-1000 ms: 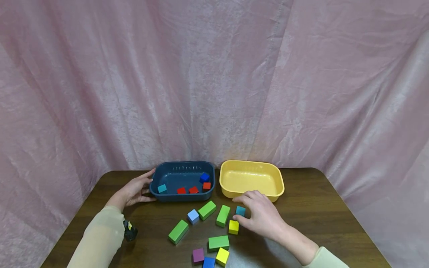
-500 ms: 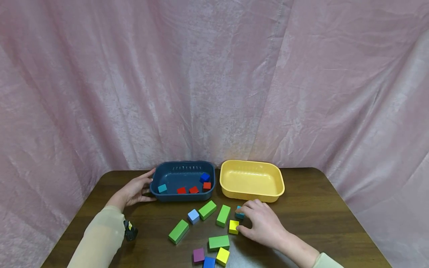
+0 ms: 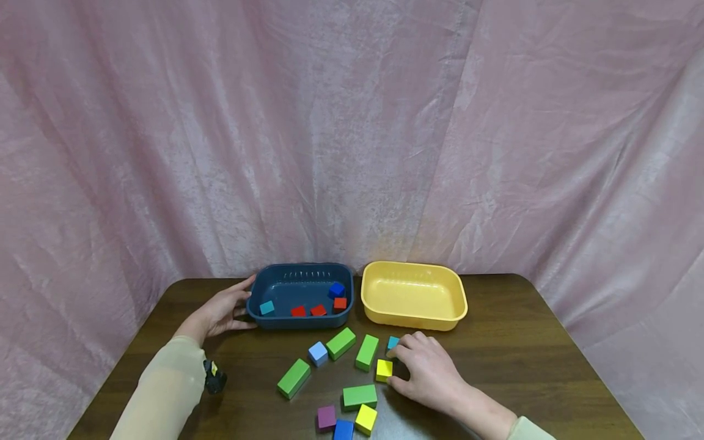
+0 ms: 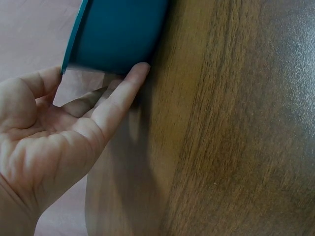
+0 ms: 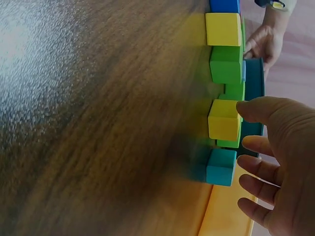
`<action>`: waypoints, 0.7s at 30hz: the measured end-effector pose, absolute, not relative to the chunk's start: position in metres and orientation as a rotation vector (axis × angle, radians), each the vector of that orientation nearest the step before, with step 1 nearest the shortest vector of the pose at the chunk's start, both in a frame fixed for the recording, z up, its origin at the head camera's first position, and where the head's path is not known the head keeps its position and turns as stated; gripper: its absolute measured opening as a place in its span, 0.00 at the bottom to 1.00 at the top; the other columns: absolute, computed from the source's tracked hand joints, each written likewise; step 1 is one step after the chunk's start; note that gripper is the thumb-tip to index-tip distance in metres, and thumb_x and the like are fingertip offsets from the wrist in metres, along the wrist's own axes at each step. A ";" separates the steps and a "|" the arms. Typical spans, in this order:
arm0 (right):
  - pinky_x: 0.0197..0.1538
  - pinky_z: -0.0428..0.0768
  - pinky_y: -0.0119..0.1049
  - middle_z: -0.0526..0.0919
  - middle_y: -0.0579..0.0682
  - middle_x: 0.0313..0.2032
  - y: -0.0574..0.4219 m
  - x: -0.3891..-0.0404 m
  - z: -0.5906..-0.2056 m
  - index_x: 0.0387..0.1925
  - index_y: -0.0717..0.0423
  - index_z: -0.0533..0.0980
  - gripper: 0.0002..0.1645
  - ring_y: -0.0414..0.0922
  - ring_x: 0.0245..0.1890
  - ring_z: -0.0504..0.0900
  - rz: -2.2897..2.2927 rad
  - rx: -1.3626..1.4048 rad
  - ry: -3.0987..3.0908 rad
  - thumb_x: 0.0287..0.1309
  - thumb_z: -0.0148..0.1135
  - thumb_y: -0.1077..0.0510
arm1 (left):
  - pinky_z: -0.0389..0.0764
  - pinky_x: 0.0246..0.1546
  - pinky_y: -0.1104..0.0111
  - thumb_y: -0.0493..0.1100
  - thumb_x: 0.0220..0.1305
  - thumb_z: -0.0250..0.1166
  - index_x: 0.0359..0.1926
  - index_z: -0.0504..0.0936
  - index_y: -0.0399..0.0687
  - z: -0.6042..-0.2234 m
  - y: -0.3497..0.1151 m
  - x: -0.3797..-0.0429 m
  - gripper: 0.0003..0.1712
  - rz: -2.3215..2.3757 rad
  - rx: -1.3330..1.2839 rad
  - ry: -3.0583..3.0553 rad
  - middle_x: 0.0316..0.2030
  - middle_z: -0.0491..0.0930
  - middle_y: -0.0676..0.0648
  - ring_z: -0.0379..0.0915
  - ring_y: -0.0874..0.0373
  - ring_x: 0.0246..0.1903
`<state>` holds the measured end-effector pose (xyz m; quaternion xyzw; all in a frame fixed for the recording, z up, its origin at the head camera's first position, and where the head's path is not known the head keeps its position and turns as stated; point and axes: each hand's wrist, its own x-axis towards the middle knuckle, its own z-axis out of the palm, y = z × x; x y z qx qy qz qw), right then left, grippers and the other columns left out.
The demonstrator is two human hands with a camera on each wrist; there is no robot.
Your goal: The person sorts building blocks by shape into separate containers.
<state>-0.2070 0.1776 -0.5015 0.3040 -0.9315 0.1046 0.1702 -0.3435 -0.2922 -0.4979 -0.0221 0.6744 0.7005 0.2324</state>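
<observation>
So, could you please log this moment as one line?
left hand: touching blue tray | right hand: at nearest yellow block, grip unclear | red blocks: in blue tray

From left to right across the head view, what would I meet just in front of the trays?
Green block, light blue cube, second green block, third green block, yellow cube, right hand.

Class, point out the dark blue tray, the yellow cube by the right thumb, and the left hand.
Dark blue tray (image 3: 299, 294), head view, on its bare floor.
Yellow cube (image 3: 384, 369), head view, on its top face.
Left hand (image 4: 55, 145), left wrist view, on the palm.
</observation>
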 end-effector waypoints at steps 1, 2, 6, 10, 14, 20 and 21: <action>0.45 0.75 0.42 0.79 0.38 0.40 0.177 -0.207 -0.502 0.40 0.43 0.85 0.21 0.42 0.43 0.75 0.291 0.863 -2.651 0.44 0.78 0.40 | 0.75 0.57 0.38 0.41 0.83 0.39 0.83 0.37 0.67 -0.498 -0.292 -0.344 0.37 1.924 -0.058 1.852 0.79 0.38 0.32 0.49 0.30 0.74; 0.45 0.75 0.42 0.79 0.38 0.40 0.177 -0.208 -0.503 0.40 0.43 0.85 0.21 0.42 0.43 0.75 0.285 0.863 -2.656 0.45 0.78 0.40 | 0.75 0.57 0.38 0.41 0.82 0.39 0.83 0.37 0.67 -0.498 -0.292 -0.344 0.37 1.924 -0.059 1.850 0.80 0.38 0.32 0.48 0.30 0.74; 0.47 0.75 0.42 0.79 0.38 0.39 0.177 -0.208 -0.504 0.40 0.43 0.85 0.21 0.42 0.43 0.74 0.266 0.858 -2.674 0.45 0.77 0.39 | 0.75 0.57 0.38 0.41 0.82 0.40 0.83 0.37 0.67 -0.497 -0.292 -0.344 0.37 1.924 -0.063 1.847 0.80 0.36 0.32 0.47 0.29 0.74; 0.46 0.75 0.42 0.78 0.38 0.39 0.176 -0.209 -0.506 0.39 0.43 0.85 0.21 0.42 0.42 0.74 0.263 0.856 -2.670 0.45 0.78 0.39 | 0.75 0.56 0.38 0.41 0.82 0.40 0.83 0.38 0.67 -0.497 -0.292 -0.344 0.37 1.925 -0.067 1.848 0.80 0.37 0.32 0.47 0.29 0.74; 0.45 0.75 0.42 0.77 0.39 0.37 0.175 -0.210 -0.506 0.37 0.44 0.85 0.21 0.43 0.41 0.74 0.251 0.861 -2.659 0.44 0.78 0.39 | 0.75 0.56 0.38 0.41 0.83 0.40 0.83 0.38 0.67 -0.496 -0.292 -0.344 0.36 1.929 -0.072 1.848 0.80 0.37 0.32 0.48 0.30 0.74; 0.43 0.73 0.42 0.75 0.40 0.36 0.173 -0.211 -0.506 0.35 0.45 0.85 0.21 0.43 0.40 0.72 0.216 0.877 -2.657 0.43 0.78 0.38 | 0.76 0.56 0.39 0.42 0.83 0.40 0.83 0.38 0.67 -0.495 -0.291 -0.342 0.36 1.923 -0.071 1.852 0.80 0.37 0.32 0.48 0.30 0.74; 0.43 0.73 0.42 0.75 0.40 0.36 0.173 -0.211 -0.506 0.35 0.45 0.85 0.21 0.43 0.39 0.72 0.210 0.881 -2.656 0.43 0.78 0.38 | 0.76 0.56 0.39 0.41 0.83 0.40 0.83 0.38 0.67 -0.495 -0.291 -0.342 0.36 1.923 -0.071 1.852 0.80 0.37 0.32 0.48 0.30 0.74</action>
